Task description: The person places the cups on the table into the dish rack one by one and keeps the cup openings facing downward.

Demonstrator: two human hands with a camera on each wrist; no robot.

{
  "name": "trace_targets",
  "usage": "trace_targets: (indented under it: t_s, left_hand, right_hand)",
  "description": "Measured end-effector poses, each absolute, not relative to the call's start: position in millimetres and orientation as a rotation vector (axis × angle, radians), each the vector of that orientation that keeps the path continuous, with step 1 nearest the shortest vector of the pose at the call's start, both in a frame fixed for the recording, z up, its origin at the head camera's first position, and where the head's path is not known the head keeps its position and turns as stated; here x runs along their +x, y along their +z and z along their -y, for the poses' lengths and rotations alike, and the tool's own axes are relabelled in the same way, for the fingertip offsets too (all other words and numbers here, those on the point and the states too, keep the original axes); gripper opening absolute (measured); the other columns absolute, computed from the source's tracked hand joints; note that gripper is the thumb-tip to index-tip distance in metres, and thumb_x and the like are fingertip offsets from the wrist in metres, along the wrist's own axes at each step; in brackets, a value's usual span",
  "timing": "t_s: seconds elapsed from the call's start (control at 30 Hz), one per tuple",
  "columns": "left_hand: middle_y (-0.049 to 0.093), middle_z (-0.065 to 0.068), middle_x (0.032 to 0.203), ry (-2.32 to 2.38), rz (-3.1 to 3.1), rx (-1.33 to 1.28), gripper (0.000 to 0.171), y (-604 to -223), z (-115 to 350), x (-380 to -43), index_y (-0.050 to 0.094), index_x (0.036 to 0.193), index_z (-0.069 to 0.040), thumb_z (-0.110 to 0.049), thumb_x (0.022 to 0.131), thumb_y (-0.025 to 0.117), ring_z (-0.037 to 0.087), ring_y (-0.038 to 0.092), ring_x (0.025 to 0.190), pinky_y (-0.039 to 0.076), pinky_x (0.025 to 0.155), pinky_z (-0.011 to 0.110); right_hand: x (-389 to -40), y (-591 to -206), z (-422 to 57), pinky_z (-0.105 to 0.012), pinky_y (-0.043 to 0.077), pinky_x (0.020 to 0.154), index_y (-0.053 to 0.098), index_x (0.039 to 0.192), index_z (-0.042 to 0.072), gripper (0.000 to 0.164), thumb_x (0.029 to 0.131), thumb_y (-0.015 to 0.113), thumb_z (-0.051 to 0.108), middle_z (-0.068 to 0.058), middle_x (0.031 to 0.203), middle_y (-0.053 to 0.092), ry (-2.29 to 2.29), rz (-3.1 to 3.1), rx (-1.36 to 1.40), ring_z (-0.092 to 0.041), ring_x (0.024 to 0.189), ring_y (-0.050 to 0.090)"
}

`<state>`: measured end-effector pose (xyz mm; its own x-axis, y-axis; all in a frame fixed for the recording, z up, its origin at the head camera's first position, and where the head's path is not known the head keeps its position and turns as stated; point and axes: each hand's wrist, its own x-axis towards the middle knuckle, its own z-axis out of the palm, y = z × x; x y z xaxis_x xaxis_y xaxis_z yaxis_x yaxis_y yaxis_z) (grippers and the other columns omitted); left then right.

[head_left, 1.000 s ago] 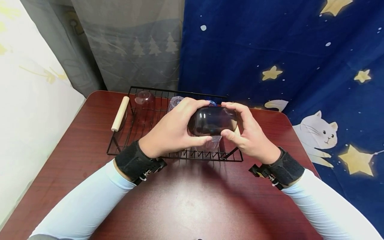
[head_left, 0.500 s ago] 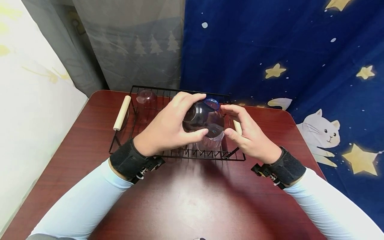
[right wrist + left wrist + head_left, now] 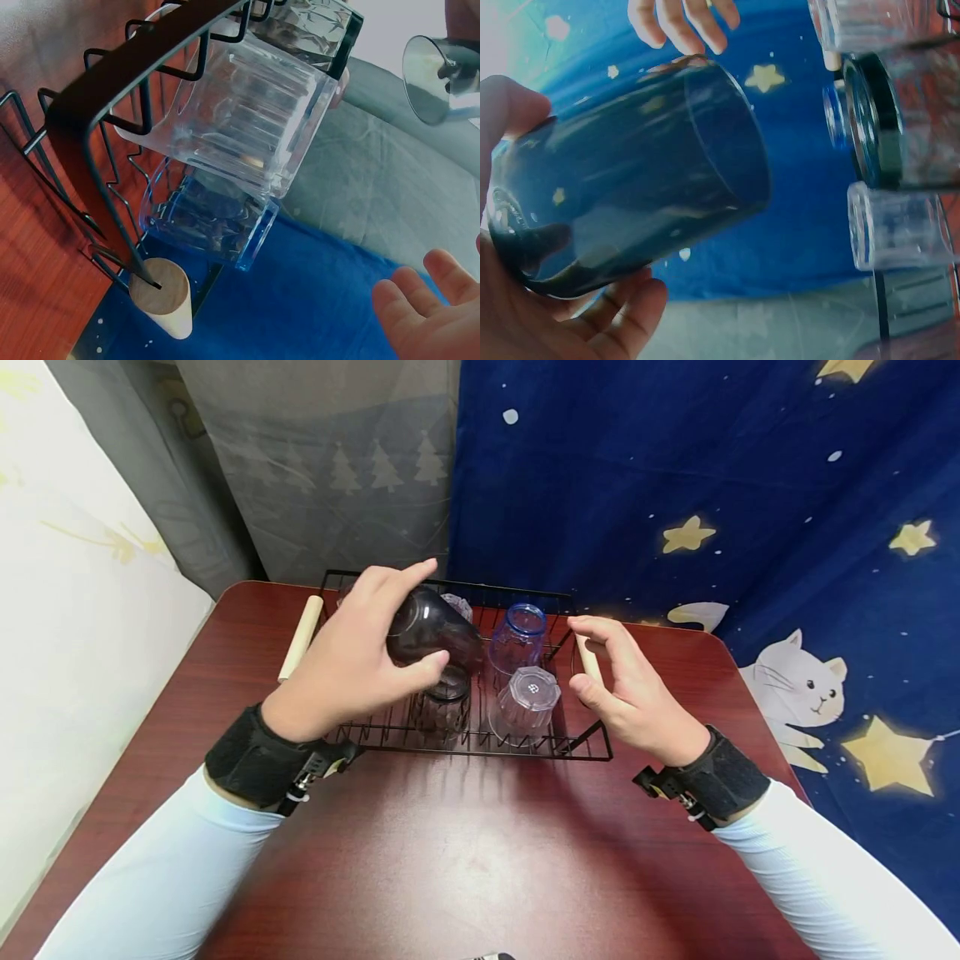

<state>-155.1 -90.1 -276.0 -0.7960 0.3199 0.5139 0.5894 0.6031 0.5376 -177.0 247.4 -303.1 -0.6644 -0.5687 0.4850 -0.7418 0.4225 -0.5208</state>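
My left hand (image 3: 348, 652) grips a smoky dark drinking glass (image 3: 630, 172) by its base end, tilted above the rack with its mouth pointing right in the head view. My right hand (image 3: 637, 697) holds nothing; its fingers are loosely bent beside the rack's right wooden handle (image 3: 589, 660). Below, in the black wire rack (image 3: 150, 64), several glasses stand upside down. A blue-tinted glass (image 3: 519, 639) is at the back right and a clear faceted glass (image 3: 525, 706) in front of it. A grey glass with a dark base (image 3: 441, 714) stands left of that, partly under the held glass.
The rack rests at the back of a reddish-brown table (image 3: 450, 852). Its left wooden handle (image 3: 302, 639) lies close by my left hand. Behind hang a grey curtain (image 3: 337, 485) and a blue star-patterned curtain (image 3: 570, 510). A white wall (image 3: 90, 610) borders the left.
Both hands held the dark glass at first; the right hand let go. My left hand then carried the glass leftward, tilting it and uncovering glasses in the rack. The right hand barely moved.
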Motion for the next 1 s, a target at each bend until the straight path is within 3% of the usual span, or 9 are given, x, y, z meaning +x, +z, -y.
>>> trace_targets:
  t_s: [0.13, 0.23, 0.33, 0.5, 0.8, 1.0]
  left_hand:
    - [0.051, 0.011, 0.130, -0.965, 2.515, -0.652, 0.084, -279, 102, -152, 0.040, 0.154, -0.021, -0.032, 0.079, 0.076, 0.022, 0.050, 0.117, 0.041, 0.092, 0.041]
    - [0.049, 0.012, 0.134, -0.938, 2.572, -0.604, 0.082, -282, 111, -150, 0.042, 0.153, -0.023, -0.033, 0.080, 0.076, 0.027, 0.047, 0.117, 0.038, 0.089, 0.043]
    - [0.045, 0.012, 0.139, -0.949, 2.634, -0.578, 0.079, -284, 119, -148, 0.040, 0.154, -0.023, -0.031, 0.082, 0.074, 0.028, 0.042, 0.120, 0.043, 0.093, 0.043]
    - [0.041, 0.012, 0.142, -0.938, 2.737, -0.562, 0.078, -289, 132, -146, 0.036, 0.155, -0.022, -0.029, 0.086, 0.070, 0.025, 0.047, 0.120, 0.047, 0.091, 0.044]
    - [0.048, 0.013, 0.134, -0.872, 2.804, -0.553, 0.073, -302, 145, -150, 0.042, 0.151, -0.014, -0.024, 0.084, 0.070, 0.026, 0.053, 0.104, 0.049, 0.084, 0.043]
    - [0.048, 0.016, 0.138, -0.826, 2.877, -0.553, 0.073, -315, 151, -154, 0.042, 0.150, -0.009, -0.023, 0.083, 0.069, 0.026, 0.050, 0.114, 0.049, 0.090, 0.044]
  right_hand:
    - [-177, -301, -248, -0.024, 0.029, 0.112, 0.040, 0.146, 0.001, 0.064, 0.101, 0.054, 0.045, -0.016, 0.148, 0.043, 0.999, 2.486, 1.110, -0.022, 0.133, 0.042]
    - [-177, -299, -248, -0.032, 0.029, 0.115, 0.038, 0.151, 0.007, 0.064, 0.101, 0.058, 0.042, -0.014, 0.151, 0.042, 0.896, 2.544, 1.061, -0.026, 0.137, 0.039]
    - [-178, -299, -248, -0.041, 0.027, 0.117, 0.037, 0.154, 0.011, 0.067, 0.098, 0.063, 0.037, -0.013, 0.152, 0.041, 0.797, 2.584, 1.022, -0.029, 0.141, 0.036]
    - [-180, -301, -248, -0.049, 0.027, 0.116, 0.041, 0.151, 0.008, 0.070, 0.091, 0.072, 0.028, -0.017, 0.150, 0.045, 0.707, 2.627, 0.971, -0.034, 0.140, 0.037]
    - [-179, -304, -247, -0.053, 0.027, 0.115, 0.036, 0.152, 0.006, 0.075, 0.090, 0.072, 0.028, -0.018, 0.150, 0.043, 0.652, 2.701, 0.924, -0.036, 0.140, 0.036]
    - [-179, -305, -246, -0.053, 0.026, 0.115, 0.037, 0.151, 0.006, 0.075, 0.090, 0.072, 0.029, -0.018, 0.150, 0.043, 0.623, 2.710, 0.916, -0.036, 0.141, 0.035]
